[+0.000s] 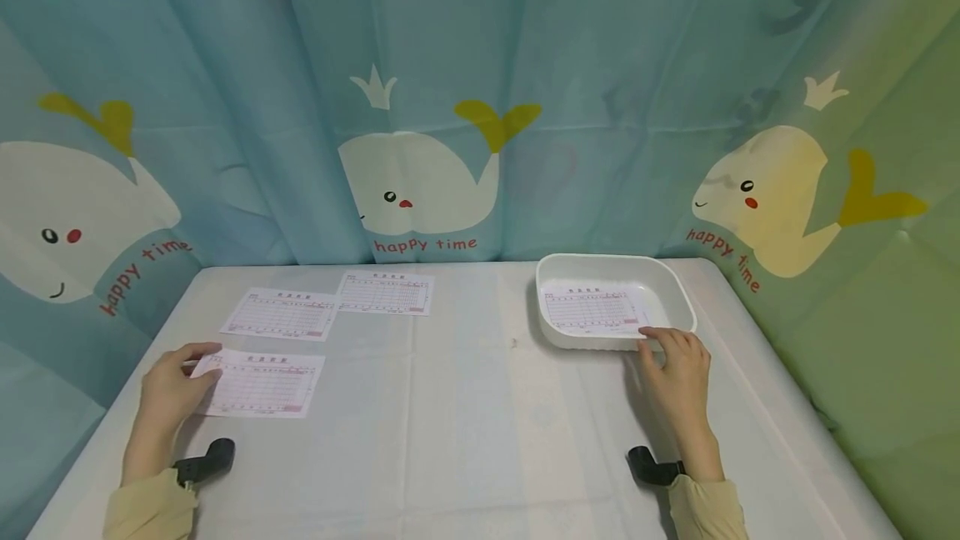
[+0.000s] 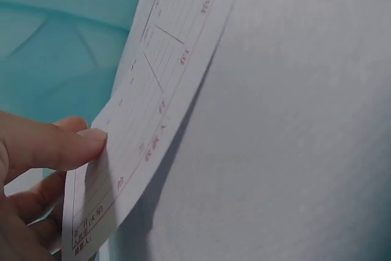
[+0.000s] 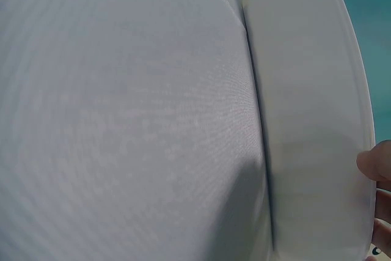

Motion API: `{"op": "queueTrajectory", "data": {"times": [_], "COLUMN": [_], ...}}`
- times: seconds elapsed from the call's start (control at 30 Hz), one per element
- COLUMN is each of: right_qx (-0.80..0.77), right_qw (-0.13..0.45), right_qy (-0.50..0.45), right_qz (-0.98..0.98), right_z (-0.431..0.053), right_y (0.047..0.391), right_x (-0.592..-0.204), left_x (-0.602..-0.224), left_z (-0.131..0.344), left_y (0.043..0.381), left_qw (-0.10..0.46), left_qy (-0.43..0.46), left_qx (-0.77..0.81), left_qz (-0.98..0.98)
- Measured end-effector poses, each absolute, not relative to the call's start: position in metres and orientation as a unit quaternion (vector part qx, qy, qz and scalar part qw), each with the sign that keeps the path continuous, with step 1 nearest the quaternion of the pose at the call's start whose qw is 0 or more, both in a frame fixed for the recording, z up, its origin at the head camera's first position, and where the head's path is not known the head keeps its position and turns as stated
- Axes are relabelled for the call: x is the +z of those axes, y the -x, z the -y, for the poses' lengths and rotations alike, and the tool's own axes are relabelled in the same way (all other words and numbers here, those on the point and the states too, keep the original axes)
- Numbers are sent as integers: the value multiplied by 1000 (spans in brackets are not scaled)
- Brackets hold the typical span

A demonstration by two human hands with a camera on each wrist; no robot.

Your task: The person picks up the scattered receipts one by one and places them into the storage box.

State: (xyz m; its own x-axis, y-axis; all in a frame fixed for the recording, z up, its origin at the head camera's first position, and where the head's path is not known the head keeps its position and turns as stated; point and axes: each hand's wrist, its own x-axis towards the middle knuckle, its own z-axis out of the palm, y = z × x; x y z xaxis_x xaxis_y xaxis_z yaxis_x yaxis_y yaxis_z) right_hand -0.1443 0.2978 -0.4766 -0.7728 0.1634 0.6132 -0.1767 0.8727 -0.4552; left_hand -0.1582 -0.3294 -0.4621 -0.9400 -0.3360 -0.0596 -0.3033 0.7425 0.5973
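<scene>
At the left of the table, my left hand pinches the left end of a printed paper form, thumb on top and fingers underneath. In the left wrist view this form slants up off the cloth along one edge and casts a shadow. My right hand holds the near rim of a white plastic basin at its right corner. The thumb lies on the basin's outer wall in the right wrist view, the other fingers over the rim. Inside the basin lies another printed form.
Behind the held form, two similar forms lie on the white tablecloth, their edges meeting. A curtain with whale prints hangs along the back and sides of the table.
</scene>
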Motion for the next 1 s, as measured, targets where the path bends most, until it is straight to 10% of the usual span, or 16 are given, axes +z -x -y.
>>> {"op": "queueTrajectory", "data": {"times": [0.53, 0.77, 1.0], "right_qx": [251, 250, 251], "right_qw": [330, 324, 324], "right_qy": [0, 3, 3], "right_qz": [910, 912, 912], "right_z": [-297, -297, -297], "right_y": [144, 144, 143], "right_x": [-475, -474, -475], "left_x": [-450, -500, -461], "left_z": [311, 335, 299], "left_y": [156, 174, 159], "left_qw": [33, 124, 157], "left_qy": [-168, -117, -106], "left_qx": [-355, -309, -364], "left_qz": [919, 936, 912]}}
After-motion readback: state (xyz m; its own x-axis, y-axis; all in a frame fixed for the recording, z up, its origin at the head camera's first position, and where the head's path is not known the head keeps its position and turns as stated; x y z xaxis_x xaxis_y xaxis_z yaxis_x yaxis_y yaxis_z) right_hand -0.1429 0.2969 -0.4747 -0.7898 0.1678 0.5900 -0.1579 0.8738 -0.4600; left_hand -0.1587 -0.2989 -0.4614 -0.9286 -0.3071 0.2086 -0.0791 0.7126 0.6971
